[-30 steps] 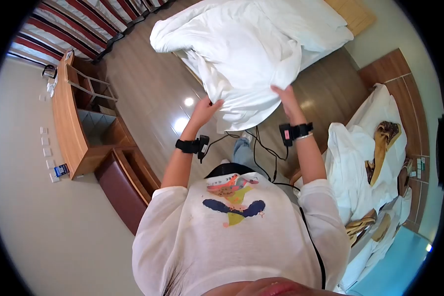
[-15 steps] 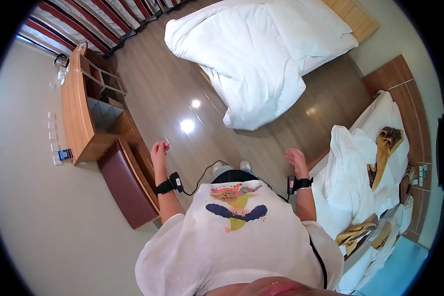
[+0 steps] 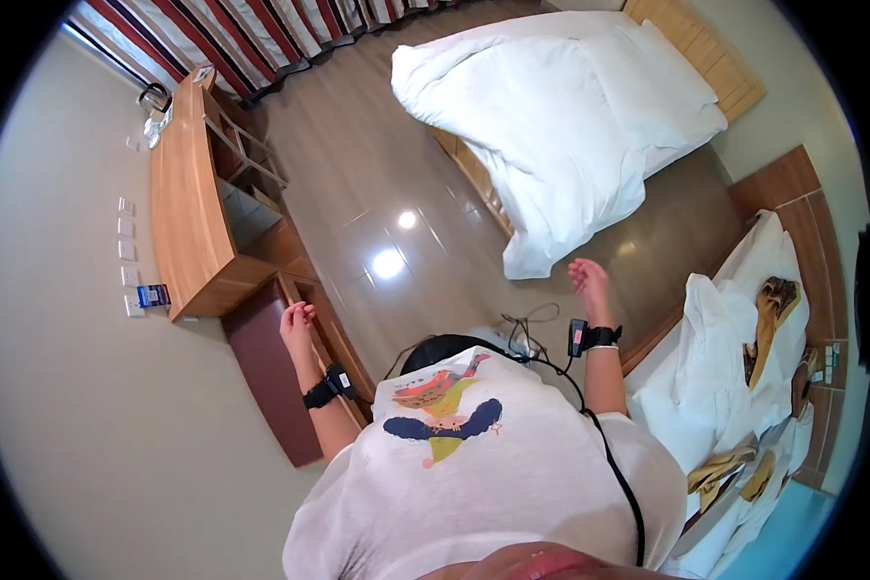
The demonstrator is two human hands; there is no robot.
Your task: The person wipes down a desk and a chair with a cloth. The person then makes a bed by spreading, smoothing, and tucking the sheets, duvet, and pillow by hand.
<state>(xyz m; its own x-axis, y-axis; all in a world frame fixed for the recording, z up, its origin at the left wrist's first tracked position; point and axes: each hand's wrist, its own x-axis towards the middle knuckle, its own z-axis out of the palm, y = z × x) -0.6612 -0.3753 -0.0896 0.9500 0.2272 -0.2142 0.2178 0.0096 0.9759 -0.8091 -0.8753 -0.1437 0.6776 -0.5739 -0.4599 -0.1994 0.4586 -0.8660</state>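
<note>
A white duvet (image 3: 561,116) covers the bed at the top and hangs over its near corner down toward the floor. My right hand (image 3: 590,280) is raised just below that hanging corner, not touching it, its fingers loosely curled and apart with nothing in them. Over by the brown padded bench (image 3: 271,377) is my left hand (image 3: 298,319), fingers slightly bent and apart, holding nothing. Each wrist wears a black strap with a small box.
A wooden desk (image 3: 188,203) with a kettle (image 3: 153,97) stands on the left. Striped curtains (image 3: 261,39) hang behind. On the right, another bed (image 3: 696,387) bears rumpled white bedding and a brown-gold cloth (image 3: 768,319). Black cables (image 3: 551,362) run near my feet.
Both hands have let go of the white duvet and drawn apart from it. The duvet now lies flatter, its corner draped down. The bed has shifted right in view.
</note>
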